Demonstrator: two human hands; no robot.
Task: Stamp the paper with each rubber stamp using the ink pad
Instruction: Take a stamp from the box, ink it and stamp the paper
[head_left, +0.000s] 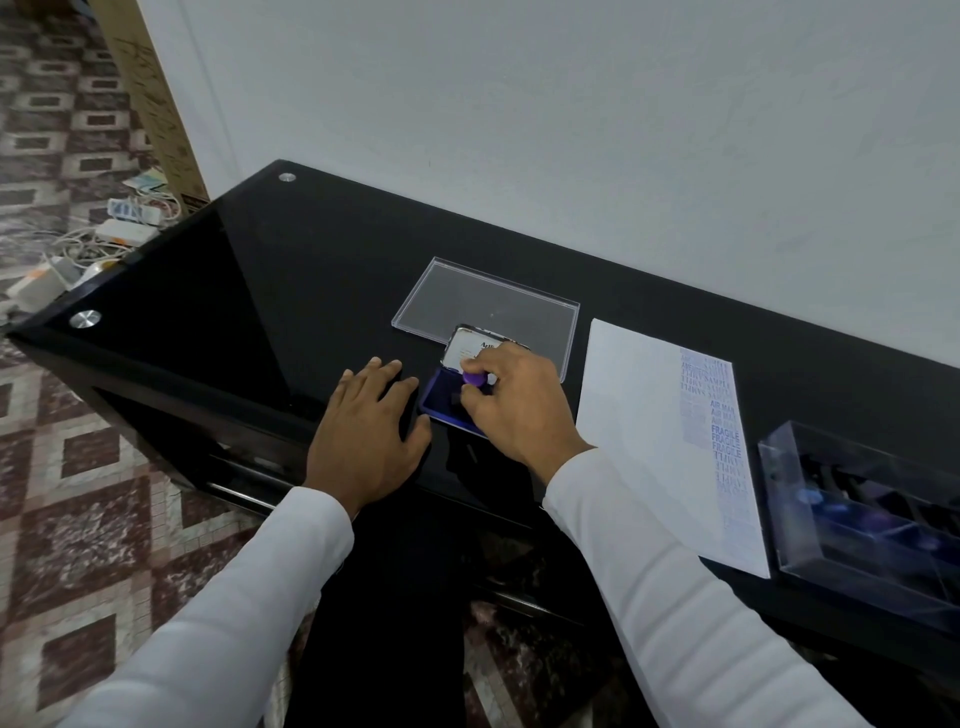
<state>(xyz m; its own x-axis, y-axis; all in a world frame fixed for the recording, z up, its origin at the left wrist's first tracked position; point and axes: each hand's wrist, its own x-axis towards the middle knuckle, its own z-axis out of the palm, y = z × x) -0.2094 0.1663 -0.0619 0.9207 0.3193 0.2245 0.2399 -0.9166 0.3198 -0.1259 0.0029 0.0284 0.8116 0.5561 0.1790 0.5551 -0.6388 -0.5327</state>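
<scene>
Inking a stamp on the open ink pad, with the left hand resting beside it.

The right hand (511, 402) pinches the purple knob of a rubber stamp (474, 378) and holds it down on the ink pad (441, 402), whose lid stands open behind it; to do this step well, I think the stamp should press flat and even, not rock, and lift straight up so the face takes ink all over; the left hand (371, 423) lies flat on the black table (260, 270) with straight, spread fingers, holding nothing, its fingertips just beside the pad's left edge, so it can steady the pad; the right wrist bends down over the pad; the paper (649, 415), already stamped in a column near its right edge, lies just to the right; a clear box (862, 525) with more stamps stands beyond it; a clear lid (488, 306) lies behind the pad.
</scene>
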